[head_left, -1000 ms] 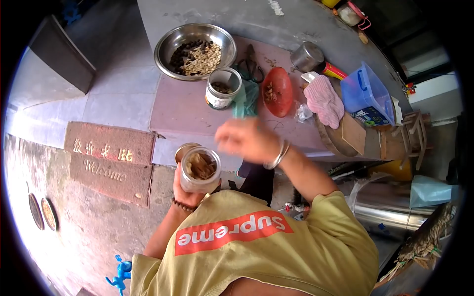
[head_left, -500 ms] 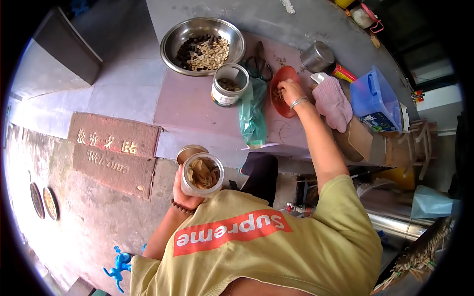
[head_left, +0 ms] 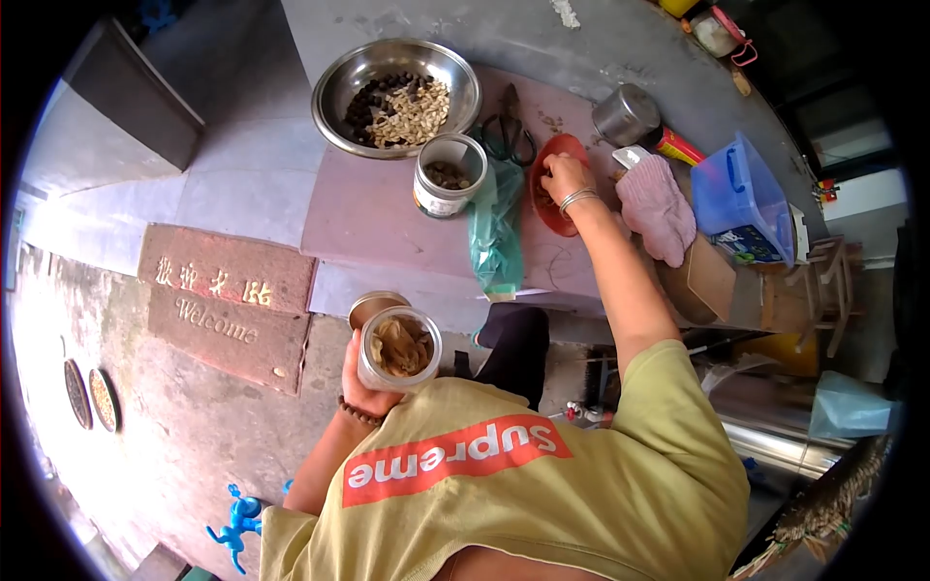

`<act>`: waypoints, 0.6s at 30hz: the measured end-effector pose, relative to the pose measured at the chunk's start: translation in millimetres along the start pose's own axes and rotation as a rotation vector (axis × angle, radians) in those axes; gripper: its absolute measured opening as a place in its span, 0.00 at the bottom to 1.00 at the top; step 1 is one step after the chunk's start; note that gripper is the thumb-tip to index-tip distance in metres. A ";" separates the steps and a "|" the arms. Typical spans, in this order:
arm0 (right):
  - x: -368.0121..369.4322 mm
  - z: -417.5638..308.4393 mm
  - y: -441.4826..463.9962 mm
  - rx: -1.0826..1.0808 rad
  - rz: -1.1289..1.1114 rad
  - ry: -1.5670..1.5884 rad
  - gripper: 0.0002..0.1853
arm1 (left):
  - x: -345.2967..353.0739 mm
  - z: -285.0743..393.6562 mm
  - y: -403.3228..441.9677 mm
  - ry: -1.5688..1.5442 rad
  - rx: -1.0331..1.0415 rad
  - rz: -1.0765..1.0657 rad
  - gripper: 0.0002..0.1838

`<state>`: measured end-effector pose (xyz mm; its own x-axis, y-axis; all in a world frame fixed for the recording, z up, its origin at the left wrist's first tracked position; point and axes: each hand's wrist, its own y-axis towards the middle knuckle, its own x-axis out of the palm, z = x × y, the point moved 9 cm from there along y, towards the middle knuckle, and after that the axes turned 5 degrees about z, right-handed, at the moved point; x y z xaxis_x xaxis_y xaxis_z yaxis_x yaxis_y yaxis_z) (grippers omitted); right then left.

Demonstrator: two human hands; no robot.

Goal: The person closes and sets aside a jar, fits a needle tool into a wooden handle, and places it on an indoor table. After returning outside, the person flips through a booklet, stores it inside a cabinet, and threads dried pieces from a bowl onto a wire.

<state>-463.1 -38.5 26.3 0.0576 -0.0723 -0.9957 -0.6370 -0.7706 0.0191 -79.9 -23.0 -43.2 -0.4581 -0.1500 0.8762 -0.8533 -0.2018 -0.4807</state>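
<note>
left hand [head_left: 366, 385] holds open jar [head_left: 398, 349] | right hand [head_left: 570, 178] at red bowl [head_left: 568, 144] | scissors [head_left: 508, 137] beside basin [head_left: 339, 79]

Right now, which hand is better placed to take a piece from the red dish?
Probably the right hand: its fingers reach into the red dish, while the left hand holds a jar.

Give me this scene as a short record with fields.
Left hand: the left hand holds a clear round jar with dry brown pieces inside
Beside jar: round gold-brown lid
Right hand: the right hand reaches into a red oval bowl; whether its grip has anything, cannot tell
Wide steel bowl: dark round pieces and pale flat pieces
Near steel bowl: open white-labelled can, black-handled scissors
Beyond red bowl: fuzzy pink cloth item, translucent blue box
</note>
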 end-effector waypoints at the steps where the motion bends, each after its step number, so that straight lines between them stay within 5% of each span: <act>1: 0.4 -0.7 0.2 -0.003 0.008 -0.017 0.11 | -0.7 0.4 -0.2 0.004 0.000 -0.002 0.35; 10: -8.1 7.6 -7.1 0.008 0.191 0.098 0.06 | 9.2 1.6 0.1 0.032 0.001 -0.030 0.35; 18: -1.0 89.8 4.8 0.387 0.177 1.209 0.11 | 11.1 1.4 4.9 0.013 0.012 -0.046 0.35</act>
<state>-535.2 14.8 19.3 0.4780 -0.8379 -0.2634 -0.8769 -0.4726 -0.0879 -88.8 -27.0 -35.9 -0.4219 -0.1280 0.8975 -0.8704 -0.2200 -0.4405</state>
